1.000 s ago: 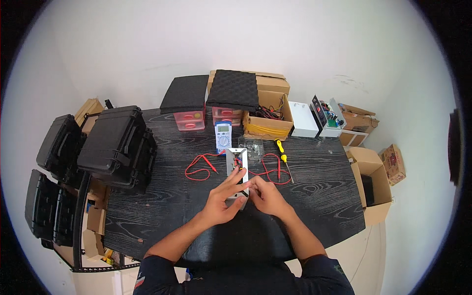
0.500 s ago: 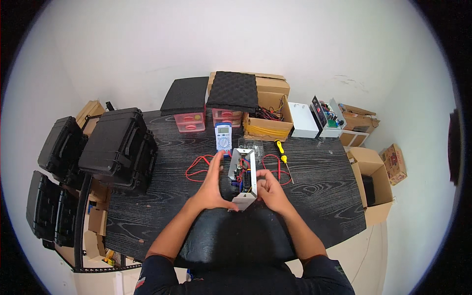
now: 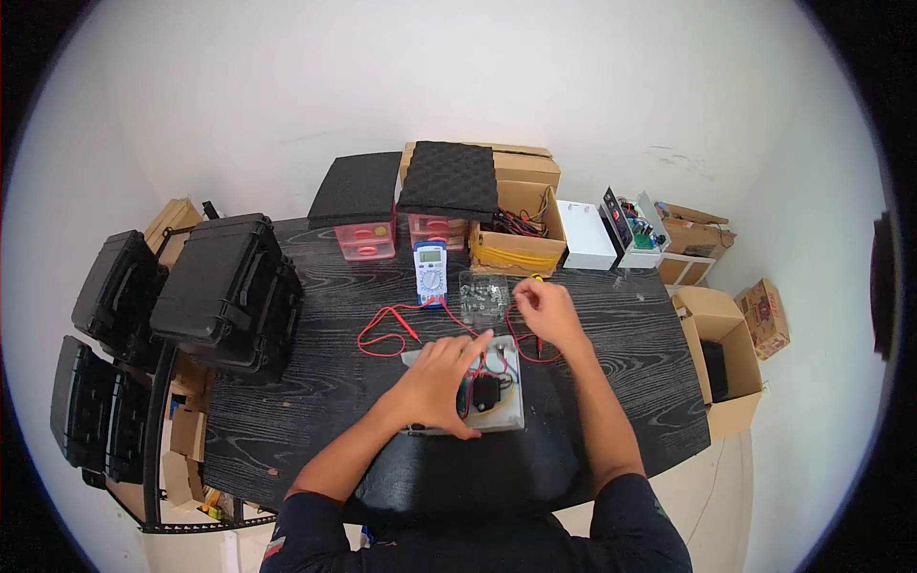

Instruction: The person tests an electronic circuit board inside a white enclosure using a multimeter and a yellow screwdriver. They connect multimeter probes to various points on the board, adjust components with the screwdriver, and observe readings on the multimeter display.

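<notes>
An open grey metal case (image 3: 512, 417) with wires and a black component inside lies on the dark table in front of me. My left hand (image 3: 435, 387) grips it across the left part, thumb on the near side and fingers toward the far side, hiding part of the inside. Over the screwdriver, my right hand (image 3: 549, 313) has its fingers curled together. Only a bit of the screwdriver's yellow handle (image 3: 538, 277) shows past the hand; whether the fingers hold it is hidden. To its left is a clear parts tray (image 3: 484, 298) with small metal pieces.
A blue-and-white multimeter (image 3: 431, 274) with red test leads (image 3: 377, 350) lies beyond the case. At the back stand pink drawer units (image 3: 367, 243) under black foam, a cardboard box (image 3: 516, 253) of cables and white enclosures (image 3: 586, 236). Black hard cases (image 3: 224, 286) stand at left.
The case has gone from standing upright to lying with its open side up, my left hand still on it. My right hand has left the case and moved forward right to the screwdriver.
</notes>
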### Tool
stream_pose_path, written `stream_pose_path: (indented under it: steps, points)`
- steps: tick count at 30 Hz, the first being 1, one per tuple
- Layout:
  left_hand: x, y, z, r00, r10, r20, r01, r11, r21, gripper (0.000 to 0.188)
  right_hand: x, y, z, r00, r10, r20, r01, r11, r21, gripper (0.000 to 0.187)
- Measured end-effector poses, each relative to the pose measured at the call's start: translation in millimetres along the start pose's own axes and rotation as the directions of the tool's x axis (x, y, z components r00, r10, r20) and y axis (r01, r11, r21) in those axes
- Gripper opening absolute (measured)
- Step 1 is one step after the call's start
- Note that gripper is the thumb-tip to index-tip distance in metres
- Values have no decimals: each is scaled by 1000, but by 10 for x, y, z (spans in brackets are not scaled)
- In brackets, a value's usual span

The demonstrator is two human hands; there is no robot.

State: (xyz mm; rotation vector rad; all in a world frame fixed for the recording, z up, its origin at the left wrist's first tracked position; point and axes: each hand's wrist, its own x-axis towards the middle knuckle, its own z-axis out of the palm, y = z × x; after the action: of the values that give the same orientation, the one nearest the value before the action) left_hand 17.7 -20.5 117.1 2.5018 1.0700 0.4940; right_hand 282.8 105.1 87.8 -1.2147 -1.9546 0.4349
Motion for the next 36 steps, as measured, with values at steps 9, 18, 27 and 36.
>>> stream_pose_path:
  steps: [9,18,27,36]
  points:
    - [-59,95,100,971,-146,189,112,977,181,150,541,236,577,926,116,360,103,839,-535,13]
    - [-56,-53,158,973,-148,177,98,959,267,147,780,-26,877,955,179,238,24,750,-661,20]
    - [-85,-111,233,980,-146,136,104,956,275,145,947,79,1128,793,339,506,6,827,-562,46]
    - [-155,-185,288,993,-96,72,72,958,276,141,949,-44,1103,784,417,460,-74,798,-598,63]
